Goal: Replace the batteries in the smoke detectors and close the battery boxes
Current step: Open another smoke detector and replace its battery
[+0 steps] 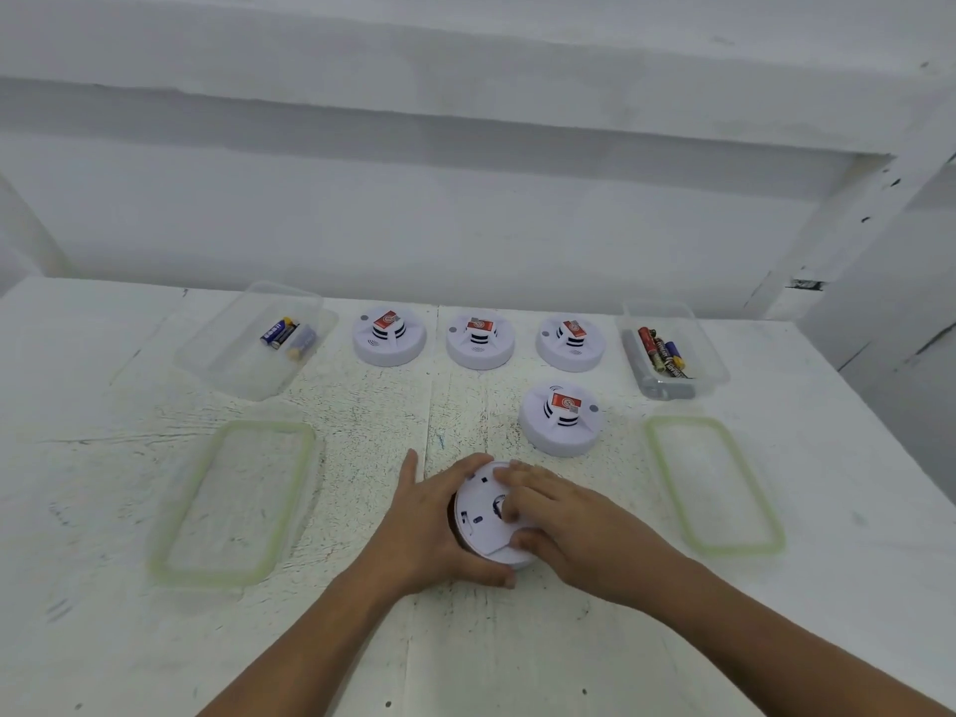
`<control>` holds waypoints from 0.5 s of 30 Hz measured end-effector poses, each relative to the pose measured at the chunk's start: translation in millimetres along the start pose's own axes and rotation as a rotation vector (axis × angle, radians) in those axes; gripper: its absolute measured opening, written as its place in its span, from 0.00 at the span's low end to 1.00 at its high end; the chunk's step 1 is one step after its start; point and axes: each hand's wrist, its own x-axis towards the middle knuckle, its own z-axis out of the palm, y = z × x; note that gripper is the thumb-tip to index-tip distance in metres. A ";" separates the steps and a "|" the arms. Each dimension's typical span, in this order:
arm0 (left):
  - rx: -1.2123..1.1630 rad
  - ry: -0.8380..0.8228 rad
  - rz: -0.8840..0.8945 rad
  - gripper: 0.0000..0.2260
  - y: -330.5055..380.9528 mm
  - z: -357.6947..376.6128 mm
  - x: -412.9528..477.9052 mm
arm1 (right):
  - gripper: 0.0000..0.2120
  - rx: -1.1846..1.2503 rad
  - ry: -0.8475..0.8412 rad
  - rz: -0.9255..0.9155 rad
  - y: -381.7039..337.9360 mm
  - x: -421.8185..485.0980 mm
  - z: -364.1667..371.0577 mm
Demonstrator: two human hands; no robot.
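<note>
A white, scuffed tabletop (129, 639) carries everything. Two clear flat lids with pale green rims lie on it, the left lid (233, 501) and the right lid (716, 483), well apart. Behind each stands an open clear plastic box: the left box (217, 372) holds a few blue batteries (287, 336), and the right box (711, 367) holds red and dark batteries (662, 351).

Between the boxes three round white smoke detectors with red labels sit in a back row (480, 341), and a fourth labelled detector (561, 421) stands alone nearer the person.

The unit being worked on is the overturned white detector (483, 517), flat back upward, at the near middle of the table. The left hand (424, 525) grips its left rim, fingers curled over the far edge and thumb under the near edge. The right hand (564, 520) lies over the back, fingers close together and bent onto its centre, thumb hooked on the near rim.

The step looks like work on this unit's back cover. That hand hides the battery bay, so it may be either opening or closing. The next move calls for a steady brace from the left hand while the right turns or presses the cover squarely.
</note>
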 end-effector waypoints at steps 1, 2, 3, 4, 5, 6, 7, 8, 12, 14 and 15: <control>0.016 0.010 -0.004 0.43 -2.8 0.7 1.6 | 0.13 0.018 -0.021 0.009 0.1 -0.6 1.7; 0.033 0.019 -0.002 0.45 -6.7 2.4 3.4 | 0.15 0.039 -0.042 0.020 0.4 -1.0 3.1; 0.050 0.029 0.013 0.48 -7.7 2.4 4.6 | 0.17 0.053 -0.061 0.025 0.0 -1.5 3.7; 0.057 0.035 0.026 0.51 -9.3 2.8 6.2 | 0.19 0.061 -0.076 0.024 -0.4 -1.7 3.4; 0.065 0.034 0.037 0.54 -10.7 2.4 8.1 | 0.19 0.068 -0.080 0.021 0.1 -1.4 3.7; 0.068 0.027 0.038 0.54 -11.6 1.9 9.3 | 0.18 0.079 -0.077 0.017 0.1 -0.4 3.3; 0.070 0.018 0.040 0.54 -12.1 1.7 9.9 | 0.18 0.079 -0.072 0.013 0.3 0.3 3.6; 0.067 0.012 0.042 0.53 -13.0 1.7 10.8 | 0.18 0.065 -0.065 0.004 1.0 1.9 3.4; 0.057 0.017 0.042 0.45 -16.4 5.9 11.6 | 0.10 0.025 -0.038 -0.053 4.2 5.3 -1.5; 0.031 0.019 0.039 0.42 -16.9 7.0 12.2 | 0.12 0.058 -0.023 -0.048 6.9 7.2 -9.3; 0.015 0.019 0.038 0.42 -17.0 6.7 12.0 | 0.15 0.093 -0.041 -0.042 8.2 7.4 -12.5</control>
